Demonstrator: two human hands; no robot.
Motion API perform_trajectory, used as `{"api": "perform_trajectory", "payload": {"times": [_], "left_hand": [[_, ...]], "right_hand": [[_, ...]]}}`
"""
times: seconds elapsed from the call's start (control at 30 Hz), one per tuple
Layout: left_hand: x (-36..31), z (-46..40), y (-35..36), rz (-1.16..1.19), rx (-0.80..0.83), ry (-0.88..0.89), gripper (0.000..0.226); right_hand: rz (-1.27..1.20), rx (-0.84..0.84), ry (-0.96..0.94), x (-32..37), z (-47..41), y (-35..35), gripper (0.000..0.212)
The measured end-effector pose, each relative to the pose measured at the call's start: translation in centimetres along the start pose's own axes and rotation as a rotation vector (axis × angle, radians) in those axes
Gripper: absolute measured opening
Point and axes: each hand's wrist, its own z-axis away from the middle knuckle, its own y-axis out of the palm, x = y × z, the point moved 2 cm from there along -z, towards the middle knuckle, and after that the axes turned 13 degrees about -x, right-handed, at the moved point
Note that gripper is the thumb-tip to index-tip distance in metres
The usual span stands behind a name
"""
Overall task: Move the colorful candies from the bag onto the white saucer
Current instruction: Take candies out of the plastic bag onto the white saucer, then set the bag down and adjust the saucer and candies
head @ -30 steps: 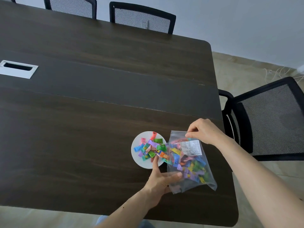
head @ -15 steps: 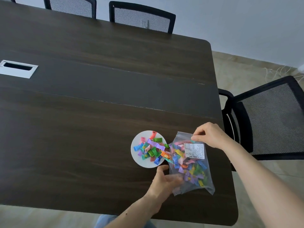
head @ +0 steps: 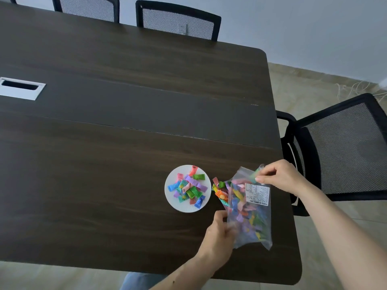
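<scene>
A white saucer (head: 173,200) near the table's front right holds a heap of colorful wrapped candies (head: 188,188). Just right of it lies a clear plastic bag (head: 250,208) with a white label, still holding several candies. A few candies (head: 219,190) poke out of the bag's left side onto the table, apart from the saucer. My right hand (head: 280,176) pinches the bag's upper right corner. My left hand (head: 219,233) grips the bag's lower left edge.
The dark wooden table (head: 104,132) ends close to the right of the bag. A black mesh chair (head: 343,147) stands at that right edge and two more at the far side. A silver cable port (head: 21,87) sits at the far left.
The bag has been drawn to the right, away from the saucer, and its mouth no longer lies over the plate. Both hands moved right with it.
</scene>
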Motion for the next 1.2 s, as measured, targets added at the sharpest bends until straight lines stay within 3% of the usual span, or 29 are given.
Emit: {"api": "perform_trajectory", "payload": {"times": [0.13, 0.27, 0.4, 0.5, 0.6, 0.73, 0.83, 0.93, 1.03, 1.2], "left_hand": [[-1.8, 1.1, -0.3, -0.195, -0.033, 0.123, 0.035], [-4.9, 2.2, 0.1, -0.668, -0.063, 0.297, 0.056], [-7.0, 2.7, 1.4, -1.006, 0.037, 0.35, 0.079], [-8.2, 2.6, 1.4, -1.053, 0.113, 0.311, 0.083], [-8.4, 2.5, 1.2, -1.036, 0.144, 0.253, 0.081], [-7.4, 2.5, 1.3, -0.986, 0.069, 0.306, 0.077], [-6.2, 1.9, 0.9, -0.805, -0.038, 0.381, 0.066], [-4.6, 0.3, 0.6, -0.588, -0.046, 0.421, 0.049], [-3.1, -1.3, 0.4, -0.301, -0.038, 0.303, 0.031], [-1.0, -3.3, 0.6, -0.08, -0.029, 0.149, 0.023]], "right_hand": [[-0.214, -0.044, 0.08, -1.3, 0.5, -0.3, 0.017], [-0.512, -0.13, 0.186, -2.4, 1.5, -0.5, 0.016], [-0.703, -0.214, 0.299, -3.5, 2.3, 0.4, 0.014], [-0.758, -0.223, 0.338, -4.0, 2.6, 1.3, 0.021], [-0.787, -0.219, 0.355, -4.0, 2.5, 1.6, 0.019], [-0.731, -0.212, 0.363, -4.5, 2.0, 1.5, 0.016], [-0.604, -0.24, 0.371, -4.9, 1.7, 1.2, 0.014], [-0.457, -0.276, 0.381, -4.7, 1.4, 0.6, 0.012], [-0.323, -0.285, 0.395, -4.2, 1.0, 0.3, 0.012], [-0.168, -0.293, 0.37, -2.8, 0.4, 0.7, 0.014]]}}
